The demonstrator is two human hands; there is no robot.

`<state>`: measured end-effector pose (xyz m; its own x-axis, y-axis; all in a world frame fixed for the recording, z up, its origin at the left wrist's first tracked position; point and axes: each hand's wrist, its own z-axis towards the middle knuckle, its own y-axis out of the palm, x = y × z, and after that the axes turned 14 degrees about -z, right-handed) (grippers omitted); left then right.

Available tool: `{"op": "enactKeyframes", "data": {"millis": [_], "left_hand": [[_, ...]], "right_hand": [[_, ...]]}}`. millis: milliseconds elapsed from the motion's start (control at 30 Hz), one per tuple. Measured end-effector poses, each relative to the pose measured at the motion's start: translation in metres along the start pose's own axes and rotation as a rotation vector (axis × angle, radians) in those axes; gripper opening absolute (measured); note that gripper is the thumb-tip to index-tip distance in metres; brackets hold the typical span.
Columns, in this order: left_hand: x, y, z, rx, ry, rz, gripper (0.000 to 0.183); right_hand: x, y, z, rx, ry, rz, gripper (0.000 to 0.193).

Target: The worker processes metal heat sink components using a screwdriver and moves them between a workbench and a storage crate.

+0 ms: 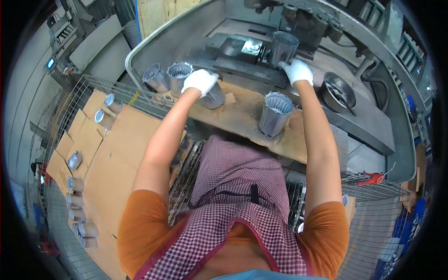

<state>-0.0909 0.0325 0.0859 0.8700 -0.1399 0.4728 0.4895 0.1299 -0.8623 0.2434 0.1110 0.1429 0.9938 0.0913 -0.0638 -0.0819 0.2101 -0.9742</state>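
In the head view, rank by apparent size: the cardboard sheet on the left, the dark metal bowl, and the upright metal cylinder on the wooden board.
1. cardboard sheet
2. upright metal cylinder
3. dark metal bowl, close to the cylinder; lens bend makes that order unsure.

My gloves are white, on the left hand [199,81] and the right hand [297,71]. The metal cups [276,114] are dull silver-grey. My apron [233,196] is a maroon-and-white check, my sleeves [140,224] orange. The table [242,114] is worn brown wood; at the left of the frame, the cardboard [112,172] is tan.
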Motion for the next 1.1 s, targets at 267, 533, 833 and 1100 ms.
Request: {"op": "enactKeyframes", "data": {"millis": [267, 533, 833, 1100], "left_hand": [[0.064, -0.04, 0.015, 0.095, -0.293, -1.909, 0.035], [0.053, 0.025, 0.12, 0.451, -0.013, -1.088, 0.045], [0.074, 0.029, 0.136, 0.168, -0.099, 0.014, 0.066], [0.066, 0.041, 0.091, 0.402, -0.13, -0.005, 0.071]], "right_hand": [[0.104, -0.028, -0.145, 0.267, 0.224, 0.339, 0.047], [0.25, -0.008, -0.261, 0.399, 0.65, -0.083, 0.038], [0.256, 0.023, -0.269, 0.618, 0.602, -0.602, 0.03], [0.268, 0.001, -0.271, 0.895, 0.309, -0.432, 0.027]]}}
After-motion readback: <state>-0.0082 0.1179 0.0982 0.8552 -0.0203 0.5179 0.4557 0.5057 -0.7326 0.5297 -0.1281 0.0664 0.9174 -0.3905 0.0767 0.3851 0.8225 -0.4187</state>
